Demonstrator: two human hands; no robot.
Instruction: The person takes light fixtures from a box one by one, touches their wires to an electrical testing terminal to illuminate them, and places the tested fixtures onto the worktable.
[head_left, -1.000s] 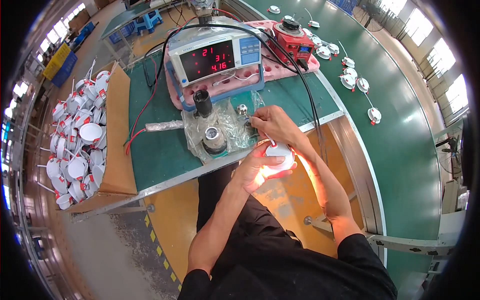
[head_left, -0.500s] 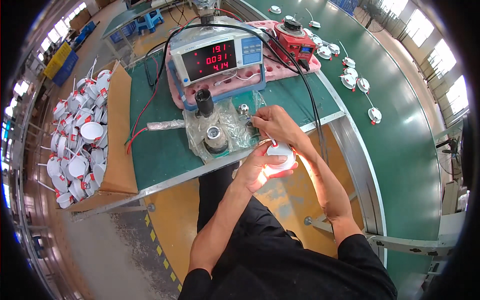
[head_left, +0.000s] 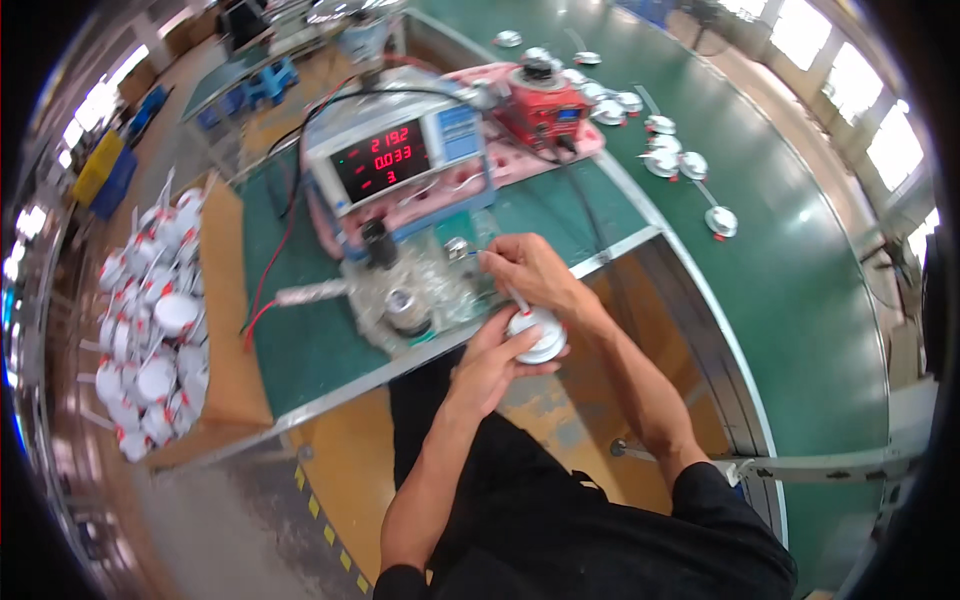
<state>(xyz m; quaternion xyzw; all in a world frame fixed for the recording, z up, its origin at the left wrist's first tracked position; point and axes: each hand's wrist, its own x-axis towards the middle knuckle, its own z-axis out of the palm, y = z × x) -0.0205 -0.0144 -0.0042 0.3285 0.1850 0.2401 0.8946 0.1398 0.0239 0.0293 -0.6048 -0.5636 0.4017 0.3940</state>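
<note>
My left hand (head_left: pixel 487 362) is wrapped around a small round white downlight (head_left: pixel 541 338) with a red tag, held just past the bench's front edge. From the lamp a short white cable (head_left: pixel 519 300) runs up to my right hand (head_left: pixel 522 268). The right fingers are pinched on the cable's far end, close beside a shiny metal knob-like contact (head_left: pixel 457 248) on the bench; whether the wire tips touch it I cannot tell. Near that contact stand a black cylinder (head_left: pixel 379 243) and a second, silver-topped cylinder (head_left: pixel 401 302), on clear plastic film.
A meter with red digits (head_left: pixel 388 160) and a red device (head_left: pixel 541 108) rest on pink foam (head_left: pixel 590 140). At left, a cardboard box (head_left: pixel 228 300) is heaped with white downlights. Several more lie on the green surface (head_left: pixel 790 290) at right. Red and black cables cross the bench.
The downlight glowed earlier and now looks unlit. The meter's red digits have changed. My view has shifted, so the bench things sit further left; both hands keep their hold.
</note>
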